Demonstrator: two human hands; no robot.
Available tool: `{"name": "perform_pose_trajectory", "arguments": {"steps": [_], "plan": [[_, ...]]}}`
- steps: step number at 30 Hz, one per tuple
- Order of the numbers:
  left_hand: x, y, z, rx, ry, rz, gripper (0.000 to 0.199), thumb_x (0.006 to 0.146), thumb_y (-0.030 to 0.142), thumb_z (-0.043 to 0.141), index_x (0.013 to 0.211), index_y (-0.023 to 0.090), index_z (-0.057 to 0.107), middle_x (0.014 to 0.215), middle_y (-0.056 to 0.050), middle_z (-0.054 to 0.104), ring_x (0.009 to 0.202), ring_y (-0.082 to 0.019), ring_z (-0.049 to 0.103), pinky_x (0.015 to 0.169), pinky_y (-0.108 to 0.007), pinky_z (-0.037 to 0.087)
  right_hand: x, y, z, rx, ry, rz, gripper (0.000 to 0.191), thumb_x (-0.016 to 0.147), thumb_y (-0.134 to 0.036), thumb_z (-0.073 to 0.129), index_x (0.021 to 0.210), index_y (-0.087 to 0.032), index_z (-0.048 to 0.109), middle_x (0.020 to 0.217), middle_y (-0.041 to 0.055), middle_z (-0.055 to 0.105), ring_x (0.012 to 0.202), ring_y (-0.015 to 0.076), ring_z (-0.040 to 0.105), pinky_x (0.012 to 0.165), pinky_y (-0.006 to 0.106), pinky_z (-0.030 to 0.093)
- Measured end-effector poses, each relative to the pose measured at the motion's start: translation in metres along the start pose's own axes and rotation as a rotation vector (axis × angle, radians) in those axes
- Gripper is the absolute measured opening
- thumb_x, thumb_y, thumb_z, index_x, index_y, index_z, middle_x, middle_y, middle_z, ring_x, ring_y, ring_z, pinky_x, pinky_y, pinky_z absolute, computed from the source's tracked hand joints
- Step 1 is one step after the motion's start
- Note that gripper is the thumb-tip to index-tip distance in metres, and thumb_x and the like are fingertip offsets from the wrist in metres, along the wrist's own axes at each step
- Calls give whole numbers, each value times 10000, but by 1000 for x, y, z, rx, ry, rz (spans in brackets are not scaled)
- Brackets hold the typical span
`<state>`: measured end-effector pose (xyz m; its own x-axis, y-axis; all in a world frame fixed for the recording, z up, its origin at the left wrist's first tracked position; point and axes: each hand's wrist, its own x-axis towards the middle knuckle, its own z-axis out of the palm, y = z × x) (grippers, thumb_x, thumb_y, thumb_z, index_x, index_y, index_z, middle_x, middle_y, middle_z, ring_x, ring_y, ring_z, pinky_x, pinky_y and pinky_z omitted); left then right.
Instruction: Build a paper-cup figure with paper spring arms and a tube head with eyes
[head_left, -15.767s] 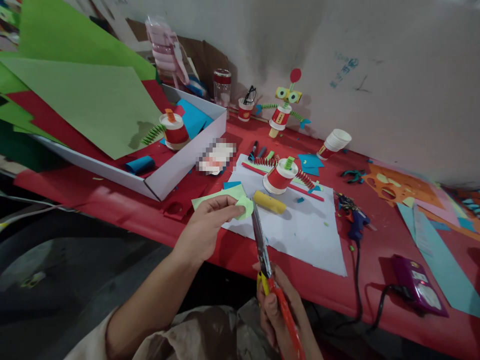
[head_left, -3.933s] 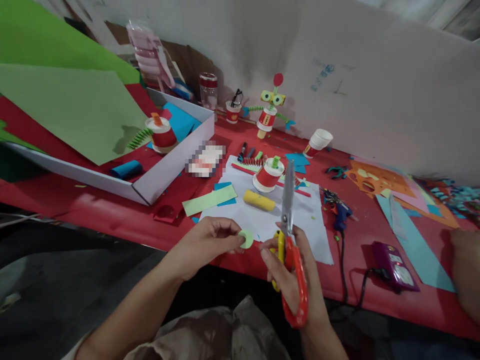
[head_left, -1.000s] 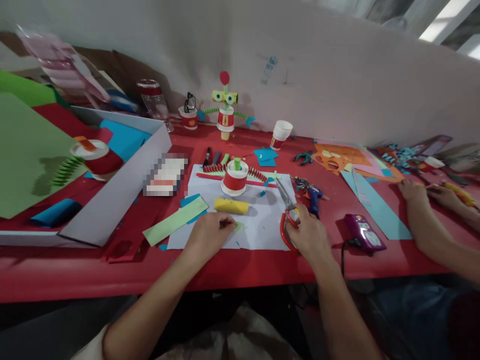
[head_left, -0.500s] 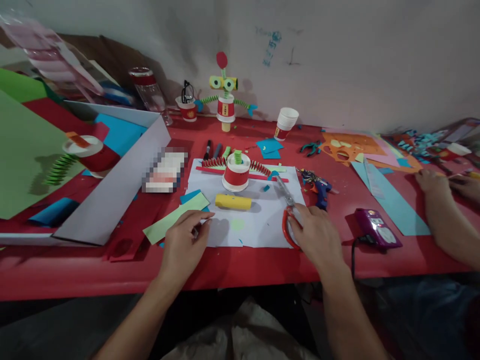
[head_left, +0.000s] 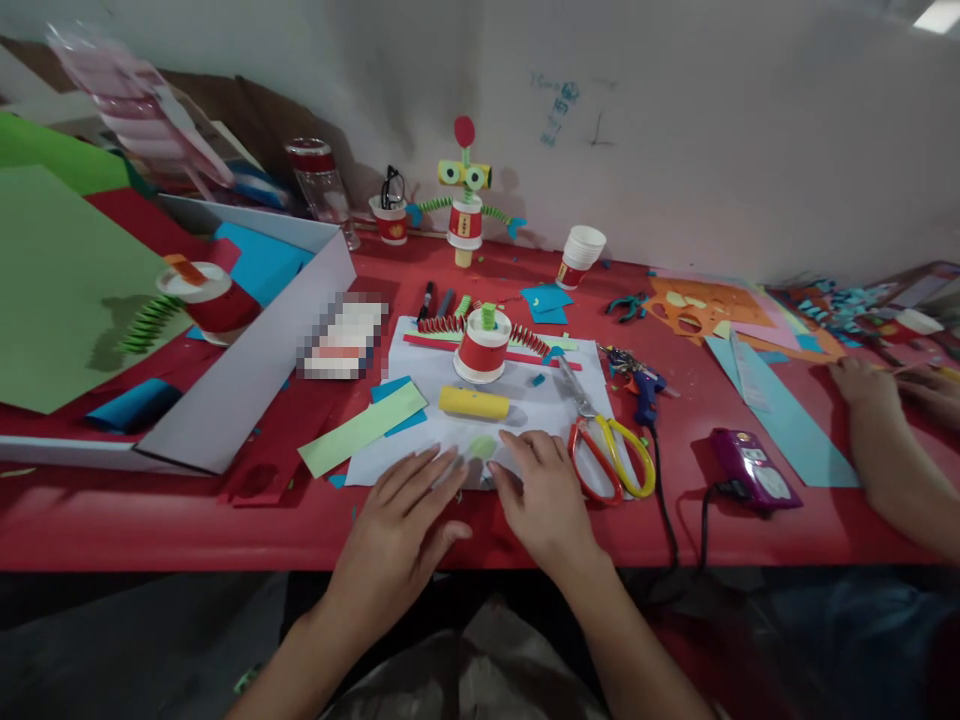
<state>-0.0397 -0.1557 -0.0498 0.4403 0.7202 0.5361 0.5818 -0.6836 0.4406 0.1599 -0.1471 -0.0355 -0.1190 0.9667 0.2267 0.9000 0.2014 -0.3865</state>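
Note:
My left hand point(head_left: 405, 515) is open, fingers stretched over the front edge of a white sheet point(head_left: 420, 455). My right hand point(head_left: 544, 500) is open too, its fingertips beside a small light green paper circle point(head_left: 482, 446). Just right of it, scissors point(head_left: 600, 435) with one red and one yellow handle lie on the sheet. Beyond the hands rests a yellow paper tube point(head_left: 473, 403). Behind that stands an upturned red and white paper cup point(head_left: 481, 350) with red folded-paper arms and a green folded strip on top. A light green strip point(head_left: 364, 430) lies left, over blue paper.
A finished-looking cup figure point(head_left: 465, 220) stands by the wall, near stacked cups point(head_left: 580, 255). Rightward are a blue glue gun point(head_left: 646, 392), pliers point(head_left: 625, 305) and a purple corded box point(head_left: 754, 468). A white box point(head_left: 277, 345) stands left. Another person's arm point(head_left: 892, 440) rests at right.
My right hand has let go of the scissors and moved left to the green circle. The scissors now lie on the sheet. My left hand has spread its fingers and shifted toward the middle.

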Motion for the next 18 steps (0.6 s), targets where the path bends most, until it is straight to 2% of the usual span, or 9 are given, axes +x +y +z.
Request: {"name": "perform_pose_trajectory", "arguments": {"steps": [2,4,6,8,11,14,16,18], "plan": [[0,3,0,-46,-47,27,337,958,310,566,1267,192,629,1172,-96,749,1099,-243,690,957,-412,561,5,-3,1,-30,-28,18,377,945,-295,587,1278,-127,642,1071,157,641,1008,316,561,926,492,494],[-1,5,-1,-147,-34,9,254,968,269,550,1186,212,666,982,-44,792,938,-179,733,866,-304,587,8,-5,1,-42,-51,29,391,938,-306,600,1286,-132,642,1074,156,634,1005,317,557,926,497,494],[-1,3,-3,-171,46,-61,201,954,220,563,1106,222,696,893,-18,791,860,-151,736,806,-243,583,10,-6,1,-48,-57,41,388,934,-306,603,1282,-141,647,1077,154,630,1003,318,554,928,502,491],[5,-4,-7,-115,146,-139,178,928,198,589,1046,227,720,919,-18,790,880,-160,735,834,-249,574,9,-6,2,-41,-46,46,376,933,-300,596,1274,-152,650,1072,149,628,995,319,556,919,508,493],[21,-21,-15,-38,269,-312,152,902,251,609,967,234,745,939,-20,789,889,-185,735,836,-272,568,5,-4,4,10,0,34,358,940,-280,566,1263,-148,647,1058,144,628,980,312,569,903,510,504],[40,-38,-27,-53,354,-562,174,866,347,619,908,238,749,867,-6,784,783,-191,725,712,-265,558,0,2,5,77,59,16,339,951,-272,538,1248,-147,644,1036,137,629,971,300,586,882,495,525],[52,-49,-37,-75,372,-704,195,838,375,607,865,236,741,771,6,764,691,-185,695,630,-259,524,-3,7,8,95,86,3,333,954,-276,533,1247,-157,639,1027,131,632,964,296,600,859,489,542],[65,-59,-46,-37,328,-797,214,826,377,573,799,228,725,678,9,730,622,-181,658,593,-264,483,-3,10,12,98,111,-13,328,951,-282,541,1244,-171,638,1020,126,641,956,295,619,842,491,555]]}}
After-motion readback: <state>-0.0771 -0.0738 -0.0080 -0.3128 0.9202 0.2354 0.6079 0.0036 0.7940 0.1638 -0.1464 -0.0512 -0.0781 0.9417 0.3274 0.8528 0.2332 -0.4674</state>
